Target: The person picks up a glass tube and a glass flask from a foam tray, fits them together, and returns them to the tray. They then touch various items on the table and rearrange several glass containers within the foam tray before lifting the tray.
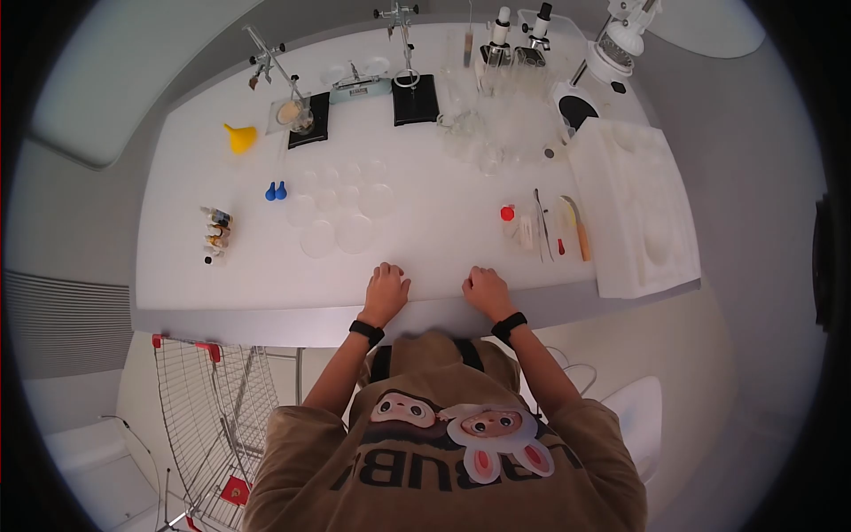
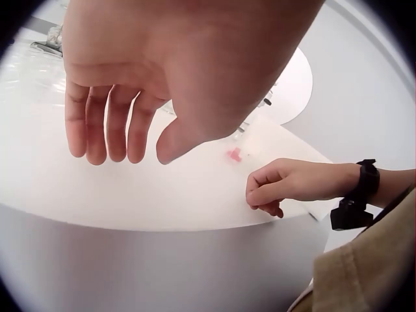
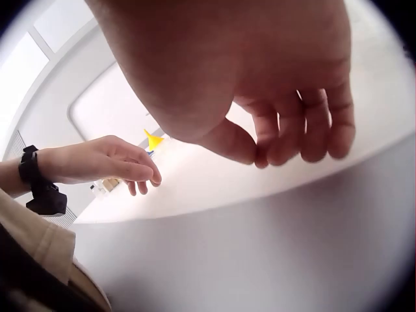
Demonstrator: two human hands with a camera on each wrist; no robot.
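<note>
The left hand (image 1: 385,295) and right hand (image 1: 487,294) are sitting over the front of the white table (image 1: 257,279), fingers relaxed, loosely bent. Clear petri dishes (image 1: 358,234) are lying beyond the left hand.

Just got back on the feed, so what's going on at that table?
Nothing is being handled at this moment. A person's left hand and right hand are at the near edge of the white table, both without anything in them. Beyond the left hand lie clear round dishes; beyond the right are slim metal tools. A yellow funnel and two blue bulbs lie farther left.
</note>
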